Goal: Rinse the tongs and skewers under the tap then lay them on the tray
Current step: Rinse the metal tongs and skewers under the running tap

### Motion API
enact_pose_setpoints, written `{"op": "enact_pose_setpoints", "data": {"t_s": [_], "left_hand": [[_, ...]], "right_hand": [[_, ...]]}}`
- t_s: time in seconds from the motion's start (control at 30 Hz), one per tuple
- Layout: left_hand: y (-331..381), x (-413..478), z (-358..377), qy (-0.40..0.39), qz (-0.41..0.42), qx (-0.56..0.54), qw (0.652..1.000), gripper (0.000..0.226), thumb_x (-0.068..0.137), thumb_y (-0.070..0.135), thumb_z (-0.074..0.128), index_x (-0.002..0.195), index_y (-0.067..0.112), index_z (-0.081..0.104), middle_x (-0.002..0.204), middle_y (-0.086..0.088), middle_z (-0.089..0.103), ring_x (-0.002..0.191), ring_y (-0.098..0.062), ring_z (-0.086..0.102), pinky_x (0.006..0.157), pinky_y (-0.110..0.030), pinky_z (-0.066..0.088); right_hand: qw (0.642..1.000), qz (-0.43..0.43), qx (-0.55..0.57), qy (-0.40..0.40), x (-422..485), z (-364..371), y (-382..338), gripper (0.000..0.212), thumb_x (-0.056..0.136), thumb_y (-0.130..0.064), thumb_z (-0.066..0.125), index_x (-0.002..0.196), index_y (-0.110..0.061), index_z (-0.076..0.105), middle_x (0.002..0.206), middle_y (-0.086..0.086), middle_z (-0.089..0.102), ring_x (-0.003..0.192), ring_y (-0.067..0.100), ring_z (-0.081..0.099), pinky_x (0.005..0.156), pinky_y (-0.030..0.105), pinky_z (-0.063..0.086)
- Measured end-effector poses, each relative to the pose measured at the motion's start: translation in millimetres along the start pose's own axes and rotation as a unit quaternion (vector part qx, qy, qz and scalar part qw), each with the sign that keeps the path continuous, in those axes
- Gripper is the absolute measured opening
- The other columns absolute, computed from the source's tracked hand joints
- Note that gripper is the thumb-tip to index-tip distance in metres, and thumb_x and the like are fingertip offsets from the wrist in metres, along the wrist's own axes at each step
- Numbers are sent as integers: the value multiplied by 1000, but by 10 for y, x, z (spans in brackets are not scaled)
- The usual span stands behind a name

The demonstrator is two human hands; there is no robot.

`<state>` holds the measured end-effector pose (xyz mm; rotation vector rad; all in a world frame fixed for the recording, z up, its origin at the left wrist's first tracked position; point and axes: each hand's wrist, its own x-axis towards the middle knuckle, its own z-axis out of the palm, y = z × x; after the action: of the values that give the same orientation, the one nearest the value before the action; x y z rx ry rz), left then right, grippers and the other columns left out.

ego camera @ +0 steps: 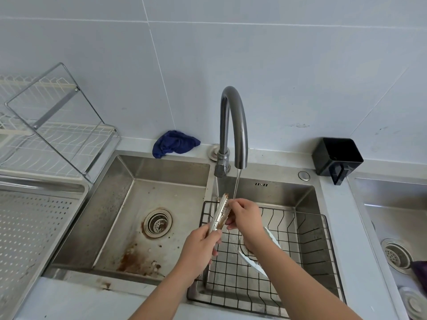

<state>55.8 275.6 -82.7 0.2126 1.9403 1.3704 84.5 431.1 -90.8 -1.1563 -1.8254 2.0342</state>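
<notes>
Head camera view: a person rinses metal tongs (219,215) under a running tap (233,125) above the right-hand basin of a steel sink (161,179). The left hand (201,248) is wrapped around the hinge end, while the right hand (245,215) pinches the soiled jaw tips near the thin stream, its fingers (233,205) closed on the metal. The tongs look light and stiff, springy at the hinge and, being wet and greasy, likely slippery; the safest hold is probably at the handle, arms squeezed together. A black wire rack (300,239) sits in the basin below, over a white plate (272,239). The perforated tray (34,227) waits well apart at far left. No skewers can be made out.
</notes>
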Motion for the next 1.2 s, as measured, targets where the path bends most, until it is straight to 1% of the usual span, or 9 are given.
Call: {"op": "enact_pose_setpoints", "data": {"t_s": [0.1, 0.27, 0.43, 0.57, 0.73, 0.83, 1.03, 1.13, 1.2], "left_hand": [[-26, 17, -16, 10, -10, -2, 1000, 16, 96, 27, 57, 102, 29, 71, 94, -13, 73, 60, -10, 61, 49, -24, 46], [5, 33, 6, -5, -19, -25, 1000, 15, 98, 30, 58, 102, 25, 72, 82, -3, 71, 59, -13, 61, 50, -27, 46], [25, 47, 12, -13, -33, -52, 998, 17, 100, 24, 57, 106, 18, 71, 83, -6, 72, 62, -18, 62, 51, -30, 46], [27, 38, 68, -21, -25, -47, 998, 15, 99, 24, 58, 104, 22, 72, 88, -8, 72, 62, -18, 63, 50, -30, 47], [-16, 48, 68, -14, -27, -41, 999, 15, 98, 28, 59, 104, 25, 73, 87, -7, 72, 61, -18, 64, 51, -32, 47], [9, 41, 77, -23, -38, -65, 997, 19, 88, 38, 63, 97, 25, 74, 81, -5, 73, 60, -20, 66, 50, -32, 48], [27, 92, 49, 6, -40, -111, 993, 18, 99, 24, 60, 100, 12, 72, 81, -13, 73, 58, -25, 63, 47, -30, 46], [31, 106, 47, 8, -49, -149, 988, 22, 100, 23, 57, 103, 6, 71, 76, -15, 73, 55, -27, 62, 44, -29, 46], [26, 120, 59, 8, -54, -171, 984, 26, 103, 22, 52, 103, 3, 70, 73, -16, 71, 52, -27, 61, 43, -28, 46]], "right_hand": [[999, 8, -4, -43, -1, 0, 25, 23, 96, -5, 53, 86, -6, 74, 69, 6, 70, 58, 15, 64, 55, 30, 57], [1000, 12, 21, -2, 30, -38, 55, 26, 100, -21, 61, 81, -6, 72, 62, 5, 64, 51, 17, 59, 47, 31, 51], [996, 22, 62, -66, 13, -69, 74, 15, 95, -4, 59, 100, -2, 72, 82, 10, 77, 58, 14, 62, 54, 29, 53], [998, 26, 58, -20, 42, -105, 84, 25, 99, -18, 58, 86, -3, 74, 80, 21, 75, 54, 20, 61, 51, 32, 52], [997, 33, 50, -56, 20, -134, 90, 17, 97, -10, 57, 90, -5, 72, 78, 14, 77, 54, 17, 62, 49, 29, 52], [999, 32, 32, -16, 43, -158, 78, 33, 101, -24, 56, 79, -5, 69, 73, 19, 74, 50, 22, 59, 45, 29, 48], [991, 38, 92, -93, 10, -121, 48, 20, 102, -16, 57, 110, -4, 71, 87, 11, 77, 64, 16, 60, 55, 28, 52], [982, 65, 146, -98, 21, -115, -10, 35, 106, -37, 51, 95, -10, 70, 77, 7, 71, 58, 14, 56, 53, 28, 48], [964, 74, 223, -121, 20, -126, -43, 31, 104, -35, 52, 90, -15, 70, 75, 2, 66, 60, 12, 51, 54, 26, 44]]}}
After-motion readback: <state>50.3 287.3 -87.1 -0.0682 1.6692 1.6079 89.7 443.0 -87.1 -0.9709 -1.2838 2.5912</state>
